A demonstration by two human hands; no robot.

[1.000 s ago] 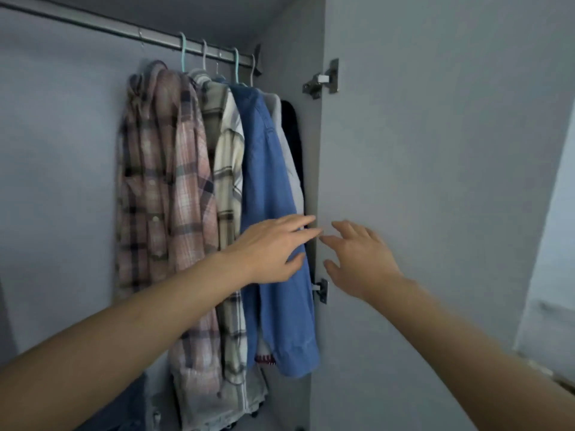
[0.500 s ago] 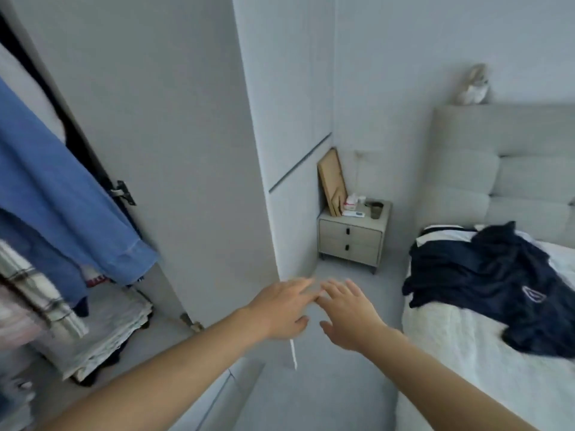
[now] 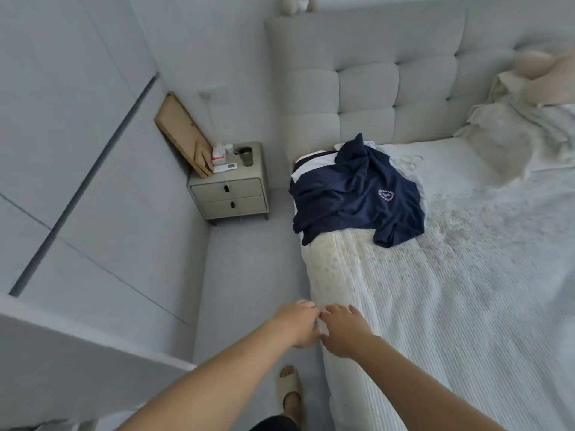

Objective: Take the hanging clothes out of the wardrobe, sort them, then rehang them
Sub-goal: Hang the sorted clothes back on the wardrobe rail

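Observation:
A navy blue garment (image 3: 354, 194) with a small heart-shaped logo lies crumpled on the white bed (image 3: 451, 306) near the headboard, on top of a white garment whose edge shows at its left. My left hand (image 3: 297, 326) and my right hand (image 3: 343, 332) are stretched out side by side over the bed's near left edge, fingertips almost touching, fingers relaxed and holding nothing. The wardrobe's hanging clothes are out of view; only closed wardrobe doors (image 3: 77, 150) show at the left.
A grey nightstand (image 3: 230, 194) with small items and a leaning wooden board (image 3: 183, 132) stands between wardrobe and bed. Rumpled bedding and a pink pillow (image 3: 529, 119) lie at the far right. My sandalled foot (image 3: 289, 390) is on the grey floor strip.
My view has swung right, from the open wardrobe with its hanging shirts to the bed. Both empty hands have stayed together in front of me and now hover at the bed's edge.

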